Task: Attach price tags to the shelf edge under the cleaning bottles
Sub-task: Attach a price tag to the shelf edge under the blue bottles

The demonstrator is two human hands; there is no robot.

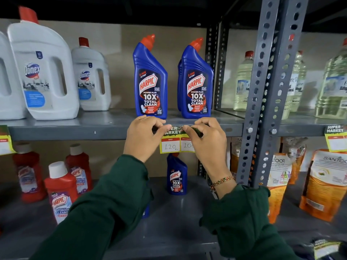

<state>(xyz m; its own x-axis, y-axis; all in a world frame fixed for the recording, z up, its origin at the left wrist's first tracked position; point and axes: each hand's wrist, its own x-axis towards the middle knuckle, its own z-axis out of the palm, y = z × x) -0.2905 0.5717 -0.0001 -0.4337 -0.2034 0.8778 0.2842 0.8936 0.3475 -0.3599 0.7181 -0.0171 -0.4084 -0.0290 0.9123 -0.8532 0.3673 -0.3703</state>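
A green and yellow price tag (173, 142) marked "120" and "100" lies against the grey shelf edge (75, 131), below two blue Harpic bottles (150, 79) (197, 81). My left hand (143, 136) pinches the tag's top left corner. My right hand (204, 139) pinches its top right corner and covers part of the right price box. Both hands press the tag's upper strip onto the shelf edge. Dark green sleeves cover both forearms.
White Domex jugs (43, 72) stand to the left on the same shelf. Other tags hang at the far left (5, 141) and far right (336, 137). A perforated grey upright (262, 91) rises just right of my hands. Red and blue bottles and orange Santoor pouches (326, 182) fill the lower shelf.
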